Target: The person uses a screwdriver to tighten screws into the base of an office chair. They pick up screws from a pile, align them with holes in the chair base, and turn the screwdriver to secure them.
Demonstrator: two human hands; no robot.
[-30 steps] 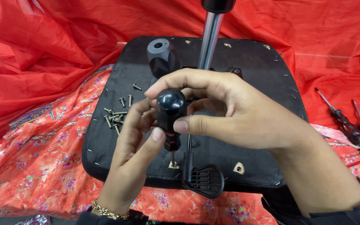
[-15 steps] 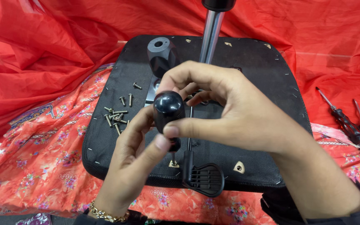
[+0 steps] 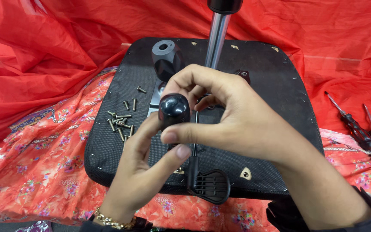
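Note:
My right hand (image 3: 232,120) grips the round black handle of a screwdriver (image 3: 173,109) between thumb and fingers, held upright over the black underside of a chair seat (image 3: 275,86). My left hand (image 3: 144,172) comes from below; its fingers press against the lower part of the screwdriver handle. The screwdriver's shaft and tip are hidden behind my hands. A black lever paddle (image 3: 209,184) sticks out at the seat's near edge, just below both hands.
Several loose screws (image 3: 121,118) lie on the seat's left side. A black knob (image 3: 167,60) and a chrome gas cylinder (image 3: 217,36) stand at the seat's far part. Two screwdrivers (image 3: 361,133) lie on red cloth (image 3: 56,51) at right. Floral orange fabric (image 3: 44,159) is underneath.
My hands have shifted slightly on the screwdriver handle: the right fingers have turned around it and the handle sits a little higher. The seat and screws have not moved.

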